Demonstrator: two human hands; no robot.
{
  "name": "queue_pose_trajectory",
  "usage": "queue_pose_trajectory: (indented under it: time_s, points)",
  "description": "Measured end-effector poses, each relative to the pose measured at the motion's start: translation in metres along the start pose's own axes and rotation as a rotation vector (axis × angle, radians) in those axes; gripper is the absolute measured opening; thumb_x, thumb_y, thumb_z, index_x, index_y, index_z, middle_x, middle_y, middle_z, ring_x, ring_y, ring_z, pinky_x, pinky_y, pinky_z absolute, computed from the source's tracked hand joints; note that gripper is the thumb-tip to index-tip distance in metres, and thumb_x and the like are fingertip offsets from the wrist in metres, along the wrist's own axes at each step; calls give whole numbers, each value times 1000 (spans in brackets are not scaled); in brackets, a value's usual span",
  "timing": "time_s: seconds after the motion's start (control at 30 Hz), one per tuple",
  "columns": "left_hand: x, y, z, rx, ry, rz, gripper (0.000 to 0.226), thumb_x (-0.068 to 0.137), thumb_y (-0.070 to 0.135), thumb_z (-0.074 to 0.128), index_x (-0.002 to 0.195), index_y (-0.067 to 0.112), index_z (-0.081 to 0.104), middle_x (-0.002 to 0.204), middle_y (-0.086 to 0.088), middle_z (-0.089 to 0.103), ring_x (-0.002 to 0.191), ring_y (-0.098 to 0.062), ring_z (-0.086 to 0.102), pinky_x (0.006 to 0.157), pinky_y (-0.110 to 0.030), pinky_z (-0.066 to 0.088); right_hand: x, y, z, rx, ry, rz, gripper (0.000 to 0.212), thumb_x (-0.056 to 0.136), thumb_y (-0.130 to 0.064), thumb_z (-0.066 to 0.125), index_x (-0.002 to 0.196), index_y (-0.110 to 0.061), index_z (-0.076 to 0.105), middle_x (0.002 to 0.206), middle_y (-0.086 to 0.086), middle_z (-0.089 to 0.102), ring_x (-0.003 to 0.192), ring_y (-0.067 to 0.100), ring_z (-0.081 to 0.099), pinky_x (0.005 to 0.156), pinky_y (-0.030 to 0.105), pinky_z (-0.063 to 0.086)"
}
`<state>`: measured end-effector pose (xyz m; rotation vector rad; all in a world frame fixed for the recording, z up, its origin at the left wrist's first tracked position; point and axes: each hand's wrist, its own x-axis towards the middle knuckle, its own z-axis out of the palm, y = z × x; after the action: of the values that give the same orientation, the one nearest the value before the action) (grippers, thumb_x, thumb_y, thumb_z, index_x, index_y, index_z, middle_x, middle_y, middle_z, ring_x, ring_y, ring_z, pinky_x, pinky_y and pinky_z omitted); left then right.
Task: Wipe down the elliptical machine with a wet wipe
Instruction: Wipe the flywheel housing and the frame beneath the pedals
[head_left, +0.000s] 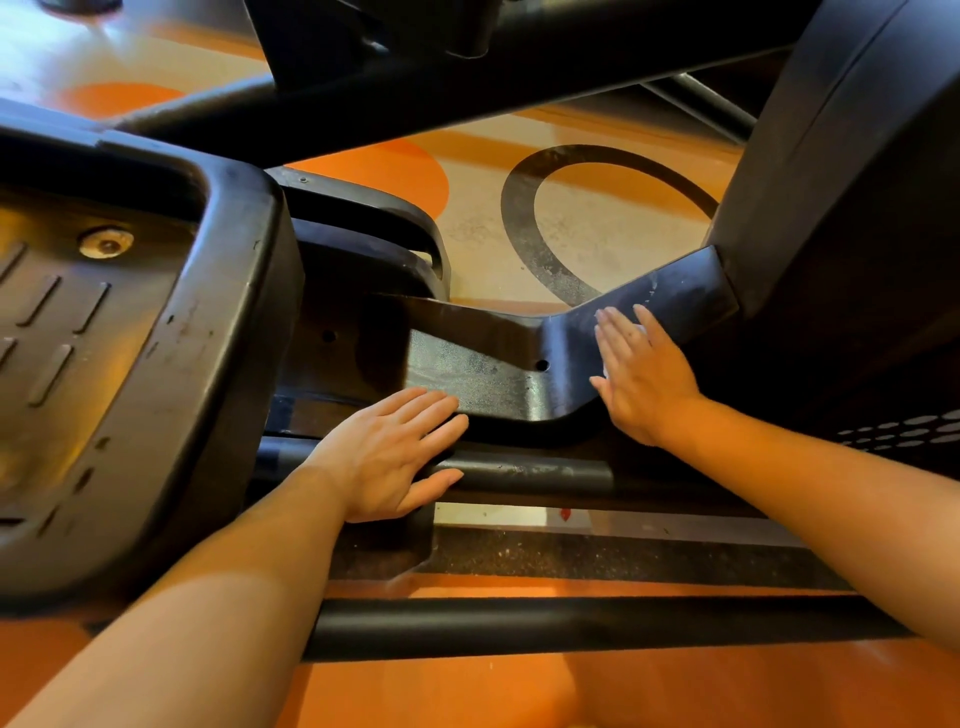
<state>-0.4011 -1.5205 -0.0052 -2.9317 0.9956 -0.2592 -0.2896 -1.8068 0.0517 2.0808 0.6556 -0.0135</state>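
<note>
The black elliptical machine (498, 358) fills the view, its low frame member dusty and streaked. My right hand (641, 374) lies flat with straight fingers on the sloped part of that member, pressing a white wet wipe (643, 328) that shows only as slivers at the fingertips and beside the palm. My left hand (395, 449) rests flat on the near edge of the same member, fingers straight and holding nothing.
A large black foot pedal (130, 332) stands at the left. The dark housing (841, 208) rises at the right. A black rail (545, 626) crosses near me, and another bar (415, 98) crosses at the top. The floor (582, 234) is orange and beige.
</note>
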Motion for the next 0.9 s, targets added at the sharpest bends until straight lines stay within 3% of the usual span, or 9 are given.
queue_pose_trajectory:
  time_s: [0.1, 0.27, 0.43, 0.57, 0.73, 0.9]
  points:
    - [0, -1, 1, 0, -3, -6, 67, 103, 54, 16, 134, 13, 60, 134, -10, 62, 125, -25, 58, 111, -42, 33, -2, 9, -4, -47, -2, 29, 65, 104, -41, 8, 155, 0, 9, 164, 15, 7, 152, 29, -1, 104, 52, -29]
    - [0, 1, -2, 5, 41, -7, 61, 100, 52, 28, 130, 12, 63, 128, -9, 65, 119, -24, 61, 106, -38, 41, 16, 39, -16, -77, -154, 318, 88, 96, -63, 1, 154, 3, 3, 163, 19, 3, 152, 32, -3, 95, 56, -36]
    - [-1, 0, -2, -17, 52, -10, 62, 101, 52, 24, 128, 12, 63, 126, -9, 65, 118, -24, 61, 104, -36, 45, 22, 39, -14, 31, -152, 429, 100, 90, -72, 1, 152, 6, -2, 162, 22, -3, 151, 34, -5, 115, 46, -19]
    - [-1, 1, -3, -55, 47, -20, 61, 99, 51, 30, 129, 9, 62, 126, -12, 65, 117, -27, 62, 103, -40, 47, 14, 11, -11, 143, -87, 243, 97, 92, -72, 6, 154, 3, 5, 163, 19, 5, 152, 30, -4, 114, 48, -22]
    - [0, 2, -3, -59, 62, -26, 65, 102, 52, 21, 128, 9, 63, 123, -10, 66, 115, -25, 63, 101, -37, 49, 1, -24, -10, 12, -85, 70, 90, 96, -66, 3, 155, 2, 7, 164, 17, 4, 152, 28, -6, 98, 54, -35]
    - [-1, 2, -2, -63, 67, -19, 60, 99, 51, 32, 127, 9, 64, 122, -11, 66, 114, -26, 63, 101, -39, 49, 15, 16, -16, -24, -116, 275, 91, 95, -67, 3, 154, 2, 5, 164, 17, 4, 152, 29, -5, 116, 50, -18]
